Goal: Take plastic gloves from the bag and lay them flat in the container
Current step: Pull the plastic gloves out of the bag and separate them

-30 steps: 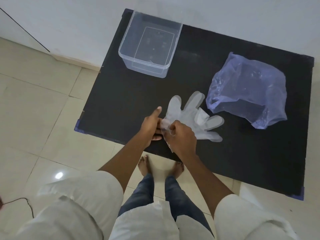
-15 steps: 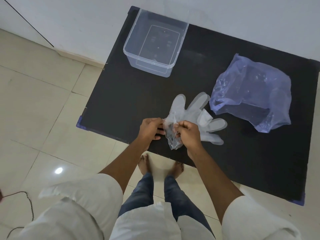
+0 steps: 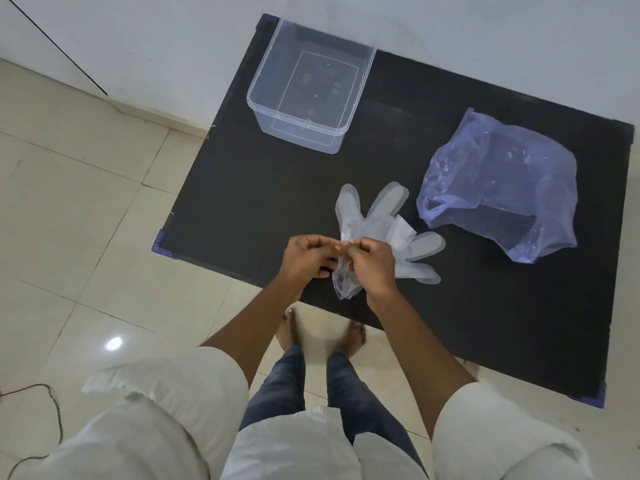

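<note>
Thin clear plastic gloves point(image 3: 382, 221) lie in a small stack near the front edge of the black table point(image 3: 242, 188), fingers spread away from me. My left hand point(image 3: 308, 258) and my right hand point(image 3: 372, 266) meet at the cuff end, both pinching the crumpled cuff, which hangs down between them. A clear rectangular container point(image 3: 277, 109) stands at the table's far left corner with nothing visible inside. The crumpled bluish plastic bag point(image 3: 498, 188) lies to the right of the gloves, its mouth facing me.
The table stands against a white wall, with pale floor tiles point(image 3: 76, 209) to its left and in front. My bare feet point(image 3: 322, 334) are at the front edge. A thin cable point(image 3: 52, 403) lies on the floor at lower left.
My left thumb, raised a second ago, has folded in and both hands have closed together on the glove cuff. The cuff now hangs lower between them.
</note>
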